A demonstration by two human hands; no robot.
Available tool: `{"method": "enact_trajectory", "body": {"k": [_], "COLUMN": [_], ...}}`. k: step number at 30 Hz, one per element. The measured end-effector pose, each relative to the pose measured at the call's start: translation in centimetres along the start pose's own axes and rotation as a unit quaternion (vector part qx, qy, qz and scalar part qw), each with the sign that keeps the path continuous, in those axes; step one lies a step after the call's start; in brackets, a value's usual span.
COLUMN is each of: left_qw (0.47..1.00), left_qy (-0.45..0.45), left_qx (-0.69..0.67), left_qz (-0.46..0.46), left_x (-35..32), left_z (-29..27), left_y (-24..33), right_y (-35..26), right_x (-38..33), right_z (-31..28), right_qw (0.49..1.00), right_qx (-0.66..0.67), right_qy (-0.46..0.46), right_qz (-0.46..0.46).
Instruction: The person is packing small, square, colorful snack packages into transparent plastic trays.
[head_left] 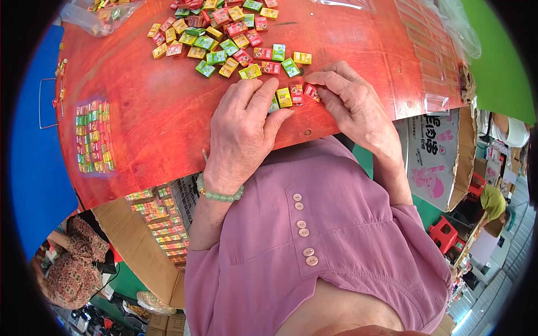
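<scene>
On the red table, close to its front edge, a short row of small boxes stands between my hands. A yellow box (284, 97) and a red box (297, 94) show in its middle. My left hand (242, 120), with a green bead bracelet at the wrist, has thumb and forefinger closed about a green box (273, 105) at the row's left end; its fingers partly cover that box. At the right end, the fingertips of my right hand (354, 103) pinch a slightly tilted red box (312, 92). A loose pile of red, yellow and green boxes (218, 42) lies just beyond.
A block of boxes in neat rows (94, 136) lies at the table's left. Clear plastic trays (417, 50) are at the right, a plastic bag (98, 19) at the far left. Below the table's left edge, an open carton (134, 246) holds packed rows. Another carton (434, 157) stands right.
</scene>
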State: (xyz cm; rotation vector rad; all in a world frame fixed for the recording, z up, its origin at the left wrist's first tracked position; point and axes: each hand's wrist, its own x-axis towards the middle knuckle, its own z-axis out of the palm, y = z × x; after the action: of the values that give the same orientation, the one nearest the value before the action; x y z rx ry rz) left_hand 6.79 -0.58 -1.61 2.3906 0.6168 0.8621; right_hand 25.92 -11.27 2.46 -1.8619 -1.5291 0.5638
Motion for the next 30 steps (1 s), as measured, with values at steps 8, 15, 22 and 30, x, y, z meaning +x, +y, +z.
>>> {"method": "enact_trajectory", "body": {"k": [8,15,22,30], "left_qw": [0.998,0.996,0.993,0.997], "left_qy": [0.028,-0.013,-0.043,-0.009], "left_qx": [-0.061,0.019,0.039,0.059], "left_qz": [0.011,0.085,0.099,0.048], "left_x": [0.1,2.6,3.1,0.8], "left_z": [0.0,1.4,3.0,0.8], "left_y": [0.5,1.9,2.4,1.8], "right_y": [-0.1,1.5,1.7,1.5], "right_x": [-0.5,-1.4,-1.6,-1.4], "right_z": [-0.8,-1.7,-2.0,-2.1], "right_qw": [0.999,0.997,0.999,0.999], "right_qx": [0.014,-0.060,-0.020,-0.038], "right_qy": [-0.046,-0.012,-0.019,-0.012], "right_qz": [0.009,0.035,0.038,-0.009]}}
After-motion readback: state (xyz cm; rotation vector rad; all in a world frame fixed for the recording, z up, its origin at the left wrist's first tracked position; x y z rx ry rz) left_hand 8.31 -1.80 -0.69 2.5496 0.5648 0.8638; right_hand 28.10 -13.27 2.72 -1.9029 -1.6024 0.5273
